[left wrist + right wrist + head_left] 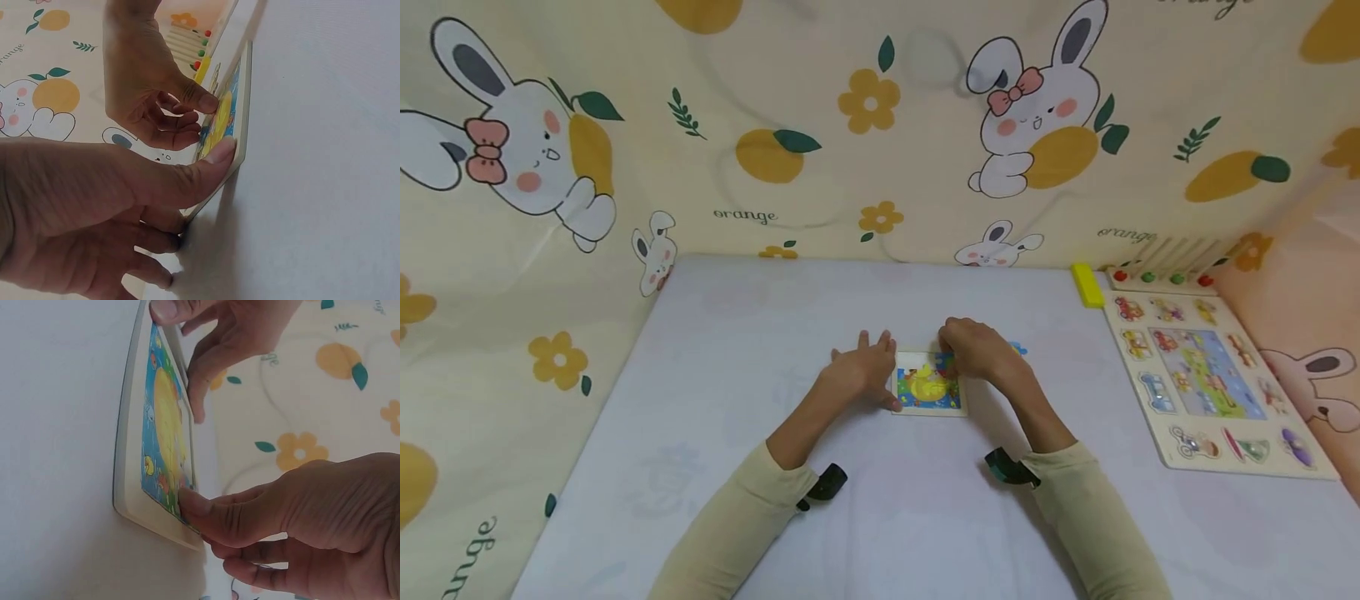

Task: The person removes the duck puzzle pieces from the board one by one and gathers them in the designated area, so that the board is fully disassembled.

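Note:
A small jigsaw puzzle board point(929, 413) with a pale frame lies mid-table. Its picture point(164, 419) shows a yellow figure on blue, and a white gap is visible near its far edge. My left hand point(861, 371) spans the board's left side, its thumb point(215, 156) pressing on the near corner and the other fingers spread beside the frame. At the far right corner, my right hand point(976, 348) pinches a colourful puzzle piece point(944, 363) between thumb and fingers, low over the board. The fingers hide much of that piece.
Something small and blue point(1018, 347) shows just beyond the right hand. At the table's right side lie a large picture puzzle board point(1213, 450), a yellow block point(1087, 285) and a wooden rack with pegs and beads point(1163, 283). A patterned cloth point(820, 192) stands along the back.

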`<state>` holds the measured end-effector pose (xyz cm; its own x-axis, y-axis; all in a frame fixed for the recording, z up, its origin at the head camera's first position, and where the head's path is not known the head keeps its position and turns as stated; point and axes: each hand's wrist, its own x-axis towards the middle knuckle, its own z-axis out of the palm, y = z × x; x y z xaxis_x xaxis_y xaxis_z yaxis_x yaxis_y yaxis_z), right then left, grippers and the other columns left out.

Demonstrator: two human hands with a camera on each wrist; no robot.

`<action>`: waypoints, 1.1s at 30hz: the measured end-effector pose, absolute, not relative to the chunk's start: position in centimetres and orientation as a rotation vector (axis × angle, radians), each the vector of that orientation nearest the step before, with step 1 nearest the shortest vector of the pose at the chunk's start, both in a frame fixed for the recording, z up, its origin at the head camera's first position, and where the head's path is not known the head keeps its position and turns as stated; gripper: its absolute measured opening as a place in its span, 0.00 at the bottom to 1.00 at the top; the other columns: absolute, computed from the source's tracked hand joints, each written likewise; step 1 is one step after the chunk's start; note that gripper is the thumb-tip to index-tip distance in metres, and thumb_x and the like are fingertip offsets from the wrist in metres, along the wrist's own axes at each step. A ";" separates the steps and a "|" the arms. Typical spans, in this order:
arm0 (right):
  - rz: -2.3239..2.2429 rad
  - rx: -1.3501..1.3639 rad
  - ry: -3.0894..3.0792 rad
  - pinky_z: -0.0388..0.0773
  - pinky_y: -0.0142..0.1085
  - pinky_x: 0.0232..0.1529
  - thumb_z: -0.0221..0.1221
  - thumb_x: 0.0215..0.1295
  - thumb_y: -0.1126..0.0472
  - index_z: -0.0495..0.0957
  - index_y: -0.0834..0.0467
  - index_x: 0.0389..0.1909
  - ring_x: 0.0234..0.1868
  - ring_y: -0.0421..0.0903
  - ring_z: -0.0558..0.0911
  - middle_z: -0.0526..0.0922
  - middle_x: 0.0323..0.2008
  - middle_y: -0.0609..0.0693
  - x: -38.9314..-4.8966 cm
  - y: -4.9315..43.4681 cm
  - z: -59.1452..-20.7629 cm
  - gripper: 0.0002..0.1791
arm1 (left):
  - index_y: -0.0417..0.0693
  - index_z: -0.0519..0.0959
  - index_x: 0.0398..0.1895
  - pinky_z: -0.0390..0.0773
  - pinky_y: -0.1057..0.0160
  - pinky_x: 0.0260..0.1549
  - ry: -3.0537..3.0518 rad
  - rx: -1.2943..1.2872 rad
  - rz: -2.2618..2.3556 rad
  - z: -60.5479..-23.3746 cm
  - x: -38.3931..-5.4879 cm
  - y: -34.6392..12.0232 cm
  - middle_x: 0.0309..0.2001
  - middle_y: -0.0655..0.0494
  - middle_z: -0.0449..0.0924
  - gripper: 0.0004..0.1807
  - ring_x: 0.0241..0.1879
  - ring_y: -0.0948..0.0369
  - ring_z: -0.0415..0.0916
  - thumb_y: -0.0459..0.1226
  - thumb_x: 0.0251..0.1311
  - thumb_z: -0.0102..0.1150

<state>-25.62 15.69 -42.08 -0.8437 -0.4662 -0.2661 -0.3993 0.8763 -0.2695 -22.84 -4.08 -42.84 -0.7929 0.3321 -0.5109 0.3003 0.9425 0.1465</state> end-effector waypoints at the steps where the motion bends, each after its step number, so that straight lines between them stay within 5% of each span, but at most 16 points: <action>1: -0.291 -0.650 2.723 0.78 0.44 0.47 0.78 0.54 0.66 0.80 0.66 0.42 0.40 0.50 0.77 0.82 0.41 0.56 -25.6 15.7 -42.2 0.19 | 0.44 0.48 0.85 0.61 0.26 0.72 2.543 0.446 0.075 -42.8 -22.8 -4.1 0.87 0.50 0.40 0.59 0.86 0.42 0.38 0.57 0.61 0.71; 14: -0.525 -0.709 2.683 0.68 0.37 0.36 0.75 0.56 0.70 0.75 0.62 0.34 0.33 0.46 0.72 0.75 0.29 0.51 -26.2 16.9 -42.0 0.16 | 0.44 0.48 0.85 0.64 0.26 0.71 2.554 0.453 0.058 -42.9 -22.7 -4.2 0.87 0.49 0.40 0.59 0.86 0.41 0.40 0.58 0.62 0.71; 22: -0.726 -0.809 2.636 0.76 0.35 0.37 0.65 0.66 0.74 0.80 0.64 0.37 0.34 0.47 0.77 0.82 0.32 0.54 -26.5 18.4 -41.2 0.05 | 0.44 0.47 0.85 0.62 0.26 0.72 2.553 0.457 0.051 -42.8 -22.6 -4.0 0.87 0.49 0.40 0.59 0.86 0.42 0.39 0.58 0.62 0.71; 33: -0.832 -0.637 2.775 0.80 0.30 0.42 0.63 0.66 0.77 0.83 0.65 0.38 0.38 0.51 0.83 0.87 0.36 0.59 -26.6 23.9 -38.8 0.06 | 0.44 0.48 0.85 0.64 0.27 0.71 2.565 0.466 0.049 -43.1 -22.6 -4.2 0.87 0.49 0.41 0.59 0.86 0.42 0.40 0.58 0.61 0.71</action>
